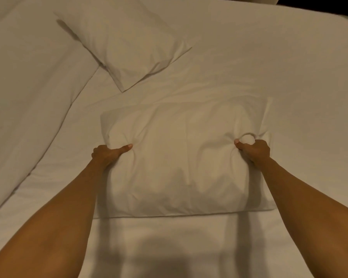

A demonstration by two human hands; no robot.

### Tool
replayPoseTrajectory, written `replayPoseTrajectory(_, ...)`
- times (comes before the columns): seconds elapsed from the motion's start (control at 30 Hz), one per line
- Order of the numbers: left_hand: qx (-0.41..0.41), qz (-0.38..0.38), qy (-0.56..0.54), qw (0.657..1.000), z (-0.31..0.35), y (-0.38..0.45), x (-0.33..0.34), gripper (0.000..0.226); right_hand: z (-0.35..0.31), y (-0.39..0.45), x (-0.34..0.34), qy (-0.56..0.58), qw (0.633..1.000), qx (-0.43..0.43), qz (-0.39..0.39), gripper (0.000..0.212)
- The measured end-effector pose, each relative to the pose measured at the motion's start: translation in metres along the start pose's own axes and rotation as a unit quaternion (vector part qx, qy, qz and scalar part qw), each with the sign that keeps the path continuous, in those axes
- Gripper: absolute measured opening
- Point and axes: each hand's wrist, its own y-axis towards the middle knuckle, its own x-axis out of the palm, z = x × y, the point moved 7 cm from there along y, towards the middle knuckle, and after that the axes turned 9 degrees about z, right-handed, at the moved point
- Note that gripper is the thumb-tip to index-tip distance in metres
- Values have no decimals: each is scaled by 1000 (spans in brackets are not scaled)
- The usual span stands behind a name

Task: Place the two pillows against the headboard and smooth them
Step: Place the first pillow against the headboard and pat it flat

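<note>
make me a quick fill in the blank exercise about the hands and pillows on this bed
1. The left hand and the right hand grip the near pillow with ____ hands at once.
2. The number of pillows on the white sheet is ____.
3. The far pillow, which lies askew, is touched by ____ hands.
4. The folded-back duvet lies on the ____ side of the view.

Missing words: both; two; no; left
</note>
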Motion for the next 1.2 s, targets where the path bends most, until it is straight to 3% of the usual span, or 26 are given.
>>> replayPoseTrajectory(0.2,24,-36,-72,996,-6,0,1,118,4,-2,3,3,1000,-19,1,81)
replayPoseTrajectory(0.37,-11,-8,-45,999,-20,-1,-7,129,1,-2,-5,-1,999,-38,19,71)
replayPoseTrajectory(0.47,-1,-9,-55,998,-16,-10,-12,127,-7,-10,-14,3,998,-51,29,57)
replayPoseTrajectory(0.73,32,55,-108,992,-9,-62,-55,111,-43,-53,-54,75,995,-57,27,54)
replayPoseTrajectory(0.97,30,101,-183,977,-29,-134,-140,104,-105,-110,-102,109,989,-104,12,42)
replayPoseTrajectory(1.2,8,172,-282,944,-89,-214,-274,95,-196,-196,-144,193,970,-144,-37,30)
